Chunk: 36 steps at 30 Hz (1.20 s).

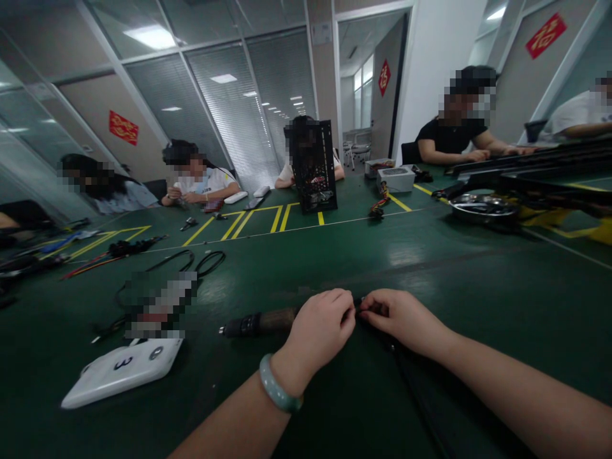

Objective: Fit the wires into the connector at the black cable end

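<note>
Ceiling panels (152,36) at 11 o'clock give even, rather dim light; glare marks the surface (404,255) at 1 o'clock, soft shadow lies under the hands (321,325) (401,319), and the edges bend.

The bench top (287,268) is glossy dark green, striped with yellow lines (234,225). The cable (400,354) is black, and the cylinder (261,322) is black banded with brown. The bangle (280,384) is mottled pale jade green.

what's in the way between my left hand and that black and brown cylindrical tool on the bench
Nothing visible: the left hand overlaps the end of the black-and-brown cylindrical tool in this view, with no other object between them on the green bench.
</note>
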Each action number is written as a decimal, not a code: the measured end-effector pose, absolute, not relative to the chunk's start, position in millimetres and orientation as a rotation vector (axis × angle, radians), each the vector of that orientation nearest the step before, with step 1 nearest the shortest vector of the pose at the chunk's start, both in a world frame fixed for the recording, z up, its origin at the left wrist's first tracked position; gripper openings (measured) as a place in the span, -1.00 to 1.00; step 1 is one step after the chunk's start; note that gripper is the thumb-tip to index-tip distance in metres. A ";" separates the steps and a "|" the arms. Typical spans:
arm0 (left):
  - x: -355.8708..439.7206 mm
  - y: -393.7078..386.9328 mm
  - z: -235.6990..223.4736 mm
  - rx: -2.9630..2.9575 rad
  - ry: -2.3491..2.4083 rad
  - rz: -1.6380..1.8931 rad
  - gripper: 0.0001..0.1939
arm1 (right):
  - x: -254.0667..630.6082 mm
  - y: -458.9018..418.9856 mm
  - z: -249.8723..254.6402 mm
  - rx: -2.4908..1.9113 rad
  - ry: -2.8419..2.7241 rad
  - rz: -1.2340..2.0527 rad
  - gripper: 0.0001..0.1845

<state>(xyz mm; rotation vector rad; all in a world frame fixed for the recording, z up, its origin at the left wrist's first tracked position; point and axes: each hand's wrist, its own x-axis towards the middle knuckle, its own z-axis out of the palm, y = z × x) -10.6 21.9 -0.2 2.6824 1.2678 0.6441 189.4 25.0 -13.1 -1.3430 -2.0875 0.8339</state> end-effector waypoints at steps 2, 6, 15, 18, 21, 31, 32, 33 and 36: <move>-10.7 21.0 0.7 2.681 1.272 0.644 -0.90 | 189.2 24.8 -13.4 -1.344 -2.087 0.833 -0.89; -11.5 19.5 2.5 2.682 1.275 0.620 -0.90 | 188.3 25.7 -15.6 -1.346 -2.077 0.865 -0.87; -11.4 20.0 2.0 2.685 1.284 0.596 -0.89 | 188.4 26.3 -14.1 -1.352 -2.071 0.871 -0.89; -11.4 20.2 1.9 2.682 1.285 0.594 -0.90 | 188.1 26.1 -13.6 -1.351 -2.062 0.880 -0.89; -11.6 21.0 1.5 2.679 1.281 0.607 -0.91 | 188.0 26.4 -14.0 -1.351 -2.061 0.883 -0.88; -11.5 22.5 1.0 2.678 1.257 0.591 -0.95 | 188.3 27.1 -13.7 -1.361 -2.069 0.864 -0.88; -11.4 22.4 1.1 2.682 1.256 0.588 -0.95 | 188.3 27.0 -13.4 -1.364 -2.069 0.862 -0.88; -11.3 22.3 1.2 2.686 1.256 0.584 -0.95 | 188.2 26.8 -13.2 -1.365 -2.070 0.863 -0.88; -11.3 21.8 1.8 2.692 1.268 0.582 -0.94 | 187.9 26.4 -13.3 -1.364 -2.066 0.875 -0.88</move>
